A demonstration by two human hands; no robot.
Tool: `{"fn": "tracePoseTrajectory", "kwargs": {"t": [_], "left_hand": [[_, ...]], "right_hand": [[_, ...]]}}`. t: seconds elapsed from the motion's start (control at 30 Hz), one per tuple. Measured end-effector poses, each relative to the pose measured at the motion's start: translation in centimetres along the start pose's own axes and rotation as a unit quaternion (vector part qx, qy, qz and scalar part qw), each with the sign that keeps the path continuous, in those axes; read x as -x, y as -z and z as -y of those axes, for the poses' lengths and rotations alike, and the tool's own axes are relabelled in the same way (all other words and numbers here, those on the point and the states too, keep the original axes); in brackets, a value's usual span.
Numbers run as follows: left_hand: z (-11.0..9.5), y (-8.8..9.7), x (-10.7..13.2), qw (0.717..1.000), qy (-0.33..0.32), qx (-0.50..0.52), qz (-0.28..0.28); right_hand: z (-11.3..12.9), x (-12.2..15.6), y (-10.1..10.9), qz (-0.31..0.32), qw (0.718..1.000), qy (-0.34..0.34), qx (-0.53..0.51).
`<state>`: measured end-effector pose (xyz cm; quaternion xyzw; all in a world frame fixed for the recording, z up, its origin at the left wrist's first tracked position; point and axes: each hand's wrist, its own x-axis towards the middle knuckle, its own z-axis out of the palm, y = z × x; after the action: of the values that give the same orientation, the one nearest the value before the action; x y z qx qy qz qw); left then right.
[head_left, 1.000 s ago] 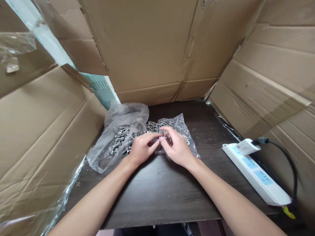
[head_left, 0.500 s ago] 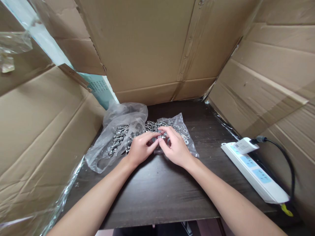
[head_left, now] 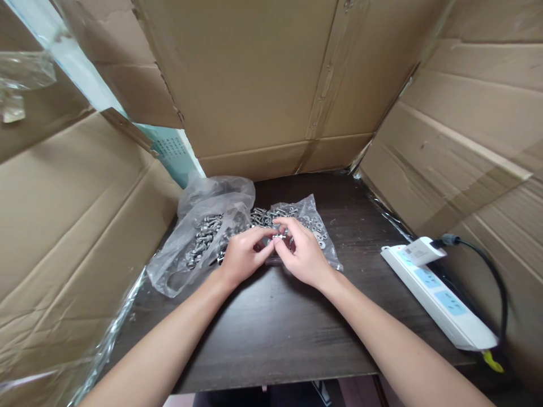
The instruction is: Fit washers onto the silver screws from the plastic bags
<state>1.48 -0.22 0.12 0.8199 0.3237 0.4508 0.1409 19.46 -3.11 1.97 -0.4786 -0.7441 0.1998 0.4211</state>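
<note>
Between my fingertips is a small shiny metal bolt (head_left: pixel 279 237), lying roughly sideways; its finer parts are too small to make out. My left hand (head_left: pixel 246 251) pinches its left end with thumb and forefinger. From the other side my right hand (head_left: pixel 302 249) has thumb and fingers closed round the right end. Behind the hands lies a clear plastic bag (head_left: pixel 333 257) with loose bolts (head_left: pixel 261 216) and washers (head_left: pixel 321 245) on it. Left of my left hand, a larger translucent bag (head_left: pixel 167 277) holds many bolts with nuts or washers on them (head_left: pixel 206 234).
A white power strip (head_left: pixel 441 305) with a plugged-in adapter (head_left: pixel 419 251) and a black cable (head_left: pixel 500 277) lies at the right of the dark table (head_left: pixel 271 333). Cardboard walls (head_left: pixel 254 85) enclose the back and both sides. The table's front edge is near my forearms.
Both hands stay in nearly the same place, still pinching the bolt. The fingers of my right hand have shifted very slightly around it.
</note>
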Motion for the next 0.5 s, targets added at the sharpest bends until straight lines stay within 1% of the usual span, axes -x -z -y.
{"fn": "tracePoseTrajectory", "kwargs": {"t": [0.13, 0.3, 0.5], "left_hand": [[0.1, 0.0, 0.0, 1.0, 0.005, 0.002, -0.004], [0.09, -0.1, 0.1, 1.0, -0.001, 0.0, 0.006], [-0.07, -0.03, 0.0, 1.0, 0.004, -0.008, -0.013]], "right_hand": [[-0.01, 0.06, -0.07, -0.002, 1.0, 0.008, 0.002], [-0.01, 0.02, -0.06, -0.005, 1.0, 0.008, 0.009], [-0.06, -0.14, -0.06, -0.01, 1.0, -0.008, 0.007]]}}
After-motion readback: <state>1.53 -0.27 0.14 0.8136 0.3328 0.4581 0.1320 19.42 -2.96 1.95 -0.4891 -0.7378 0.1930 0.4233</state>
